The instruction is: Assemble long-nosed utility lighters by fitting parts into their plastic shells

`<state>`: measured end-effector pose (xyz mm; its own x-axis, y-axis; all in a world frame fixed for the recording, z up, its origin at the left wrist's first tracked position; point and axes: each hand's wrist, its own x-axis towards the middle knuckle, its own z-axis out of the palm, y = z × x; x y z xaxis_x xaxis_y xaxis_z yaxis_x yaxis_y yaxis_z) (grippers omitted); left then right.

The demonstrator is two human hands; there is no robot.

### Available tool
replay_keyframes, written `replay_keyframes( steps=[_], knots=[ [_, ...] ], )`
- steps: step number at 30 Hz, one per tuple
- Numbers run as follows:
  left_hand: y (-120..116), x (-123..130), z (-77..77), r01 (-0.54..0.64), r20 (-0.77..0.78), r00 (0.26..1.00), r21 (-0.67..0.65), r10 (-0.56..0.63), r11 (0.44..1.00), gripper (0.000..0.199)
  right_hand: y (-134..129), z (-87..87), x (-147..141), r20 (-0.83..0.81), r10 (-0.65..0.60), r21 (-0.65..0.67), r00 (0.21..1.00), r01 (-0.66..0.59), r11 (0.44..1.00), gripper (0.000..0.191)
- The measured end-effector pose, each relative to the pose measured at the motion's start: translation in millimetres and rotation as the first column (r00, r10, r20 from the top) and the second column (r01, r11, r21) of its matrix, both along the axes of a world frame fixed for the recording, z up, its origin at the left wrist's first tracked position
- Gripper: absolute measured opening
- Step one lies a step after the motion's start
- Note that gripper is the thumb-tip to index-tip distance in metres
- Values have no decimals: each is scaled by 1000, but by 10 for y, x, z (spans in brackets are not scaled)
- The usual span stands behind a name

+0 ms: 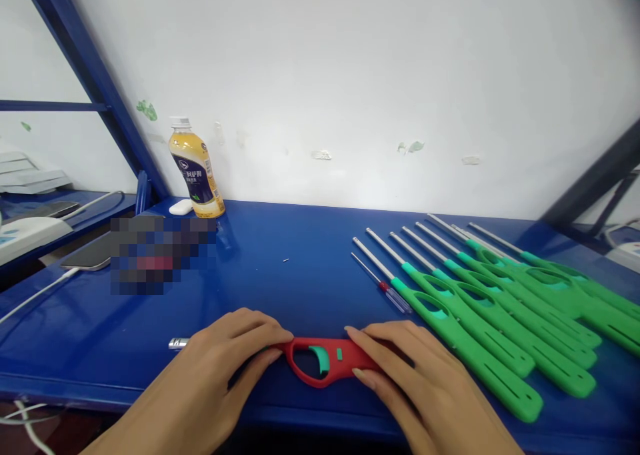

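A red gas lighter [353,356] with a teal trigger lies level between my two hands near the table's front edge. My left hand [235,355] pinches it at the trigger-guard end; its metal tip pokes out to the left of that hand. My right hand [405,368] is closed around the handle end, thumb and fingers on either side. To the right, several green gas lighters [470,341] with silver tubes lie in a slanting row. A small screwdriver [395,298] with a clear and red handle rests beside the nearest one.
On the blue table [260,241] a tiny metal pin [286,260] lies in the middle. At back left stand a yellow drink bottle [197,168] and a white case [181,207], near a phone [90,258] on a cable and a blurred patch. A white wall rises behind.
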<state>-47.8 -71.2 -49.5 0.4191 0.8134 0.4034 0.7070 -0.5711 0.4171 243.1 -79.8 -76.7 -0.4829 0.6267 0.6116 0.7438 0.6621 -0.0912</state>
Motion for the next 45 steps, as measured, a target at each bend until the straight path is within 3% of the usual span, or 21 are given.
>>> replay_keyframes(
  steps=[6, 16, 20, 26, 29, 32, 38, 45],
  knots=[
    [-9, 26, -49, 3, 4, 1000, 15, -3, 1000, 27, 2, -14, 26, -11, -6, -16, 1000, 6, 1000, 43],
    [-73, 92, -95, 33, -24, 999, 82, -32, 996, 35, -23, 36, 49, 167, 11, 10, 986, -13, 1000, 46],
    [-129, 7, -137, 7, -102, 995, 80, 2, 997, 36, -14, 68, 45, 188, 4, 30, 982, -10, 1000, 50],
    [-133, -270, -165, -59, -256, 960, 214, 114, 975, 39, 3, 62, 56, 176, -5, 68, 984, -7, 998, 50],
    [-70, -282, -157, -69, -267, 956, 188, 118, 980, 27, 20, 20, 49, 163, -7, 69, 987, -5, 998, 48],
    [-26, -252, -195, -50, -270, 959, 142, 87, 989, 30, 35, -25, 34, 102, -8, 60, 995, 2, 998, 45],
    [-91, -297, -380, 13, -321, 946, 169, 43, 985, 49, -18, -40, 56, 23, 31, -140, 999, -27, 990, 39],
    [-178, -256, -344, 128, -362, 931, 229, -37, 965, 78, -65, -34, 110, -39, 89, -131, 995, -93, 987, 40]
  ],
)
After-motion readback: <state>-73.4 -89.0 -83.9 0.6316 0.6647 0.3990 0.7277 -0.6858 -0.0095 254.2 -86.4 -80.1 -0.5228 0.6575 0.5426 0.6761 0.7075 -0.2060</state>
